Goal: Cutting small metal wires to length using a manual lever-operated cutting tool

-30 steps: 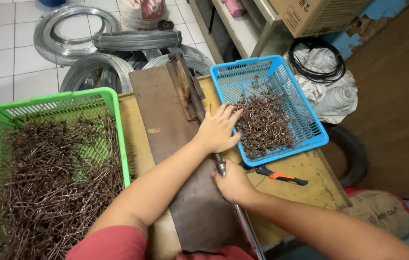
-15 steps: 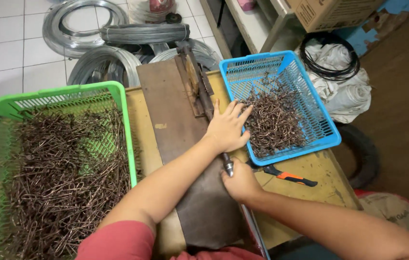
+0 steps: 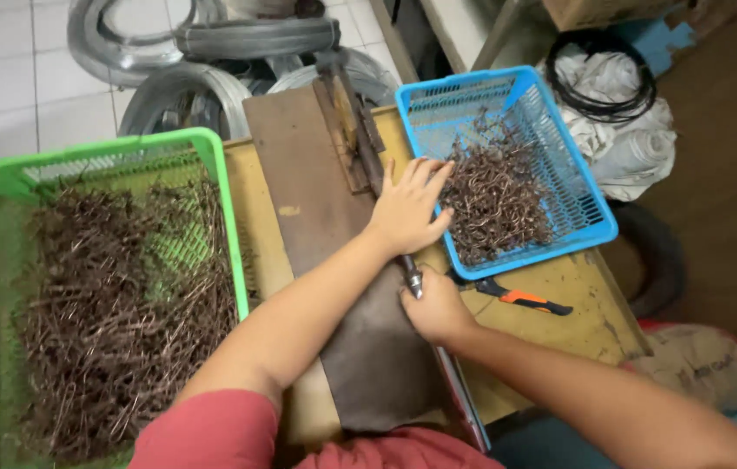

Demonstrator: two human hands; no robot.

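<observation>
The right hand (image 3: 434, 306), just below the middle of the frame, has its grip closed around the near end of a long metal lever (image 3: 410, 276). The lever's long axis runs from the lower centre, beside the person's red shirt, up and slightly left toward the upper middle, where it meets a rusty cutter block (image 3: 353, 130). The left hand (image 3: 406, 208) lies flat, fingers spread and holding nothing, pressed on the lever's upper stretch at the edge of a blue basket (image 3: 590, 213).

Lever and block sit on a dark brown board (image 3: 316, 217) whose long axis follows the same line, from lower centre to upper middle. The board rests on a yellow surface (image 3: 577, 313).

The blue basket, right of centre, holds a heap of short brown wire pieces (image 3: 494, 204). Just below it on the surface lie pliers with orange and black handles (image 3: 520, 298), pointing left to right. A green basket (image 3: 8, 187) fills the left side, heaped with long brown wires (image 3: 116, 295). Coils of grey wire (image 3: 168, 52) lie on the tiled floor at the top left. A white cloth bundle with black cable (image 3: 620, 113) sits at the upper right.
</observation>
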